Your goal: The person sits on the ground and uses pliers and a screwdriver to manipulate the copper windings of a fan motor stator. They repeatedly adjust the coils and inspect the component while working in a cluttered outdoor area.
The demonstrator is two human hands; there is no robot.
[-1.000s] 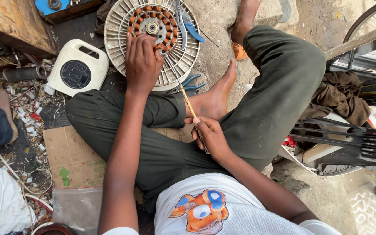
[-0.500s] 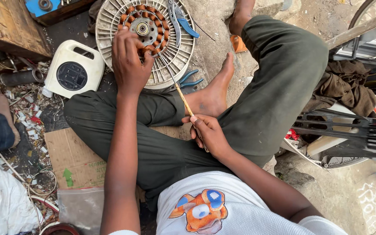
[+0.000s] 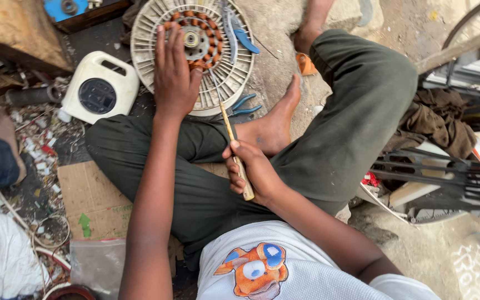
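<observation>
Fan motor housing [image 3: 140, 44]: on ground ahead of the crossed legs. Left hand [image 3: 174, 78] flat, fingers spread, pressing its copper windings [image 3: 213, 44]. Right hand [image 3: 256, 172] closed around wooden-handled screwdriver [image 3: 234, 145], tip at housing's near rim. Risk: tip slipping, gouging windings or left hand.

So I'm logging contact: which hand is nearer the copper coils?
Left. The left hand rests on the copper coils; the right hand is back over the lap, gripping a screwdriver.

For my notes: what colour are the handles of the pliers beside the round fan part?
Blue, seen in the head view: the pliers lie beside the round fan part.
</observation>
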